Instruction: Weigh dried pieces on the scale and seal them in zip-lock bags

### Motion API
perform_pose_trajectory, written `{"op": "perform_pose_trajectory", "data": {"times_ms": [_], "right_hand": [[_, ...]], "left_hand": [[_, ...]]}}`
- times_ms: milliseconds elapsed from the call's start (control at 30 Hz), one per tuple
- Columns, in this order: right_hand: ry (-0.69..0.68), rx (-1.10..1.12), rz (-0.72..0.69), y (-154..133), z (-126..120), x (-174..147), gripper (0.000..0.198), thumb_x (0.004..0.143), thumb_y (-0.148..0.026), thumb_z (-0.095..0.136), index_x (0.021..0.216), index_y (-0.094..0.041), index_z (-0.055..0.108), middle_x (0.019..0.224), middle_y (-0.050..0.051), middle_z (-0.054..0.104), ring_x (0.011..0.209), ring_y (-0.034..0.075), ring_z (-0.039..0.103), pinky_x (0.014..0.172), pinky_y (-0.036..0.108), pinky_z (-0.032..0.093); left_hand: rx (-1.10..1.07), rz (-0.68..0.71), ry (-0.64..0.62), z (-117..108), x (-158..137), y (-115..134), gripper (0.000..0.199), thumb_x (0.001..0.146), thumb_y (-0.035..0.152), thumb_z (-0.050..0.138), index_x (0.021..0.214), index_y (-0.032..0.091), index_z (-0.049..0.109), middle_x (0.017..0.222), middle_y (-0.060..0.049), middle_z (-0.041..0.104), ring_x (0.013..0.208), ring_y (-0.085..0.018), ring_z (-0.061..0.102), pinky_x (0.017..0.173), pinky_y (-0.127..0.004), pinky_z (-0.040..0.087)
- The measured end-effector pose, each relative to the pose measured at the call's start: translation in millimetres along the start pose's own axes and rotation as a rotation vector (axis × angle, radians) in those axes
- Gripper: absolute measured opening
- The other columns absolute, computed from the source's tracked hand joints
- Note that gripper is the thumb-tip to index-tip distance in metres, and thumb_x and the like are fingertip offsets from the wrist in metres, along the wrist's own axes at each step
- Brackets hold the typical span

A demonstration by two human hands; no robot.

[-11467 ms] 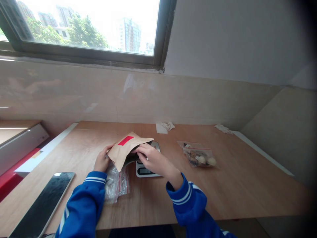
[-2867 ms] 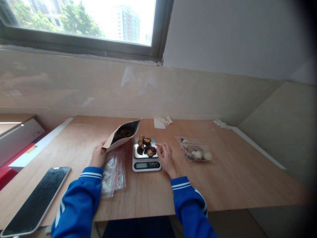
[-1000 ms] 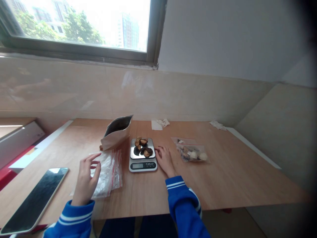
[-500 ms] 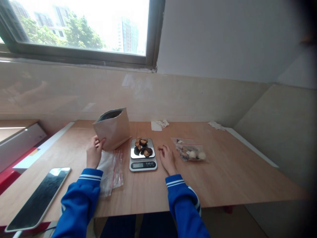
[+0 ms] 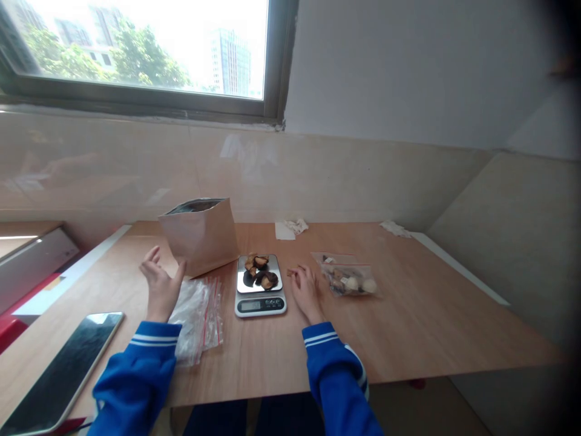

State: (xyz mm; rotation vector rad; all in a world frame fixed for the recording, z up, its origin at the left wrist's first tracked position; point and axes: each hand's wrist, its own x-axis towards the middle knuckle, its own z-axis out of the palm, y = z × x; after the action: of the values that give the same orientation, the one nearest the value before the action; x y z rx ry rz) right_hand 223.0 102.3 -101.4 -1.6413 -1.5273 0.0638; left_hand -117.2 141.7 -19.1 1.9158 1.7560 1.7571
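My left hand (image 5: pixel 160 280) is raised just left of an upright brown paper pouch (image 5: pixel 200 239), fingers apart and holding nothing. The pouch stands with its mouth open, showing a silvery lining. A small digital scale (image 5: pixel 260 306) sits in front of me, with several dark brown dried pieces (image 5: pixel 260 272), like dried mushrooms, heaped on its steel plate. To the right of the scale, my right hand (image 5: pixel 305 290) rests on the table, pinching a small brown dried piece (image 5: pixel 290 272) between its fingertips. The scale's display is too small to read.
Flat clear zip bags (image 5: pixel 197 321) lie left of the scale. At the right are filled zip bags (image 5: pixel 349 278) with pale and brown dried pieces. A phone (image 5: pixel 63 369) lies at the left edge. Crumpled tissues (image 5: pixel 290 228) lie at the back, by the wall.
My left hand has let go of the pouch's side and moved left, its fingers spreading. The pouch's mouth leans slightly further left. My right hand stays nearly still beside the scale.
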Motion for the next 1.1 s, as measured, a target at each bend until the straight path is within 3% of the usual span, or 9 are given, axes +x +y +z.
{"op": "perform_pose_trajectory", "data": {"times_ms": [67,133,267,433,567,733,867,933,1100], "right_hand": [[0.008,0.021,-0.021,-6.3,-2.2,0.6,0.025,0.091,-0.024,0.041,0.102,-0.023,0.063,0.113,0.009,0.055,0.109,0.024,0.048,0.094,0.042,0.035],[-0.001,0.044,-0.056,-13.3,-3.7,0.4,0.025,0.092,-0.025,0.04,0.102,-0.024,0.063,0.11,0.007,0.056,0.107,0.023,0.049,0.094,0.041,0.034],[-0.027,0.082,-0.105,-23.5,-5.0,-1.6,0.024,0.092,-0.025,0.041,0.101,-0.024,0.063,0.106,0.006,0.057,0.103,0.021,0.05,0.093,0.039,0.034],[0.004,0.108,-0.114,-26.8,-8.3,-0.4,0.026,0.091,-0.022,0.039,0.098,-0.022,0.064,0.102,0.006,0.058,0.1,0.021,0.051,0.093,0.038,0.034],[0.036,0.169,-0.101,-30.6,-16.3,1.0,0.027,0.09,-0.021,0.038,0.094,-0.021,0.064,0.095,0.007,0.061,0.095,0.021,0.053,0.089,0.037,0.038],[-0.029,0.428,-0.055,-69.0,-27.1,-20.7,0.026,0.092,-0.026,0.037,0.094,-0.021,0.062,0.092,0.006,0.062,0.089,0.019,0.057,0.08,0.031,0.045],[-0.271,0.616,-0.005,-129.6,-22.7,-47.1,0.024,0.09,-0.034,0.047,0.107,-0.023,0.058,0.098,0.004,0.061,0.081,0.016,0.057,0.072,0.027,0.046],[-0.377,0.7,0.037,-152.6,-17.4,-52.8,0.031,0.084,-0.036,0.056,0.113,-0.023,0.054,0.093,0.002,0.061,0.075,0.015,0.056,0.068,0.027,0.046],[-0.425,0.881,0.186,-164.5,-16.5,-47.3,0.017,0.085,-0.036,0.055,0.092,-0.02,0.057,0.074,-0.001,0.057,0.065,0.013,0.055,0.061,0.025,0.045]], "left_hand": [[0.079,0.011,-0.051,-15.0,-22.8,8.6,0.058,0.078,0.045,0.058,0.124,0.013,0.043,0.124,-0.017,0.045,0.112,-0.03,0.049,0.089,-0.049,0.047],[0.103,0.016,-0.199,-30.4,-45.8,14.6,0.042,0.082,0.046,0.05,0.11,0.016,0.053,0.108,-0.012,0.053,0.101,-0.027,0.054,0.083,-0.047,0.05],[0.092,-0.018,-0.429,-54.3,-77.9,15.2,0.036,0.085,0.046,0.045,0.108,0.02,0.056,0.103,-0.008,0.056,0.093,-0.024,0.059,0.08,-0.042,0.052],[0.11,0.067,-0.55,-60.5,-86.3,-0.3,0.041,0.082,0.049,0.05,0.113,0.023,0.059,0.111,-0.009,0.061,0.103,-0.027,0.059,0.089,-0.043,0.048],[0.137,0.075,-0.629,-54.7,-80.3,-11.1,0.039,0.078,0.052,0.053,0.1,0.022,0.067,0.095,-0.009,0.067,0.088,-0.026,0.063,0.078,-0.041,0.052],[0.088,0.06,-0.52,-56.4,-70.8,4.0,0.037,0.077,0.057,0.054,0.08,0.022,0.066,0.081,-0.006,0.067,0.074,-0.023,0.063,0.068,-0.037,0.053],[0.023,0.096,-0.364,-57.9,-71.7,45.7,0.03,0.079,0.051,0.055,0.089,0.024,0.063,0.092,-0.006,0.066,0.087,-0.024,0.062,0.079,-0.039,0.052],[-0.057,0.135,-0.381,-56.1,-74.1,65.3,0.025,0.081,0.045,0.055,0.095,0.025,0.062,0.101,-0.006,0.064,0.098,-0.024,0.061,0.085,-0.039,0.05],[-0.131,0.102,-0.293,-50.6,-77.4,79.5,0.017,0.083,0.036,0.054,0.095,0.024,0.06,0.111,-0.007,0.064,0.106,-0.025,0.06,0.088,-0.039,0.051]]}}
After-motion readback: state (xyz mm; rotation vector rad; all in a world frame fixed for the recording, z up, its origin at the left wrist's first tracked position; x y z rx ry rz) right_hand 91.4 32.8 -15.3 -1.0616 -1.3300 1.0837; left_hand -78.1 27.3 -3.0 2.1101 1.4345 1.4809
